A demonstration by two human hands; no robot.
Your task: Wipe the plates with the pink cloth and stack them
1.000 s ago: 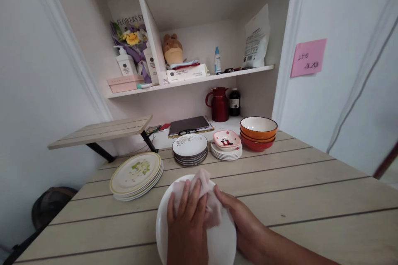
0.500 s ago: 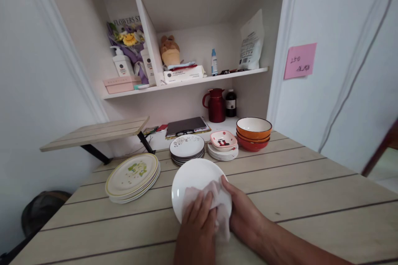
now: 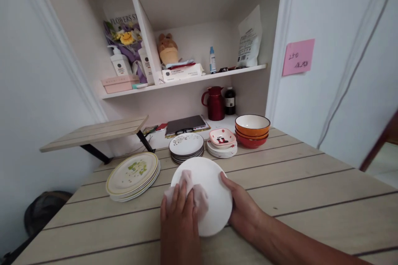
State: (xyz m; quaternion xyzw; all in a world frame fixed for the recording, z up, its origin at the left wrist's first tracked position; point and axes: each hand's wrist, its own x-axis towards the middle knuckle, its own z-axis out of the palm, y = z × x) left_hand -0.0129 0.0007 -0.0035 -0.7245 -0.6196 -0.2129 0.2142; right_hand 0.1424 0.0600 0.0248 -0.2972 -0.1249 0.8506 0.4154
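Observation:
A plain white plate (image 3: 214, 194) is tilted up toward me above the table, its right edge gripped by my right hand (image 3: 245, 207) with the thumb over the rim. My left hand (image 3: 180, 215) presses a pale pink cloth (image 3: 200, 198) against the left part of the plate, fingers laid over the cloth. Behind the plate stands a stack of dark-edged plates (image 3: 186, 144) with a floral print. To its right a small pink square bowl (image 3: 222, 137) rests on several small white plates (image 3: 222, 152).
Yellow-rimmed plates (image 3: 132, 174) are stacked at left, near a raised wooden shelf (image 3: 96, 131). Orange and red bowls (image 3: 252, 130) stand stacked at back right. Behind them are a red jug (image 3: 215, 103), a dark bottle (image 3: 230, 101) and a black folder (image 3: 186, 125).
My left hand and the cloth have moved left across the plate, from its lower middle to its left side. My right hand keeps its hold on the rim.

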